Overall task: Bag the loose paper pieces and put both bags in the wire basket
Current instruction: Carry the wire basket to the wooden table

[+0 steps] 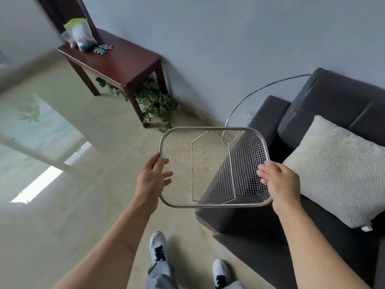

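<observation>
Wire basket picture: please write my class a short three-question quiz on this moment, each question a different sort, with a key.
1. True or false: the wire basket already holds a bag.
2. Which hands have a grip on the basket? A) left only B) right only C) both
3. Fill in: the bags and loose paper pieces sit on the dark wooden ____.

Key
1. False: it is empty.
2. C: the left hand and right hand hold opposite rims.
3. table, by the far wall.
</observation>
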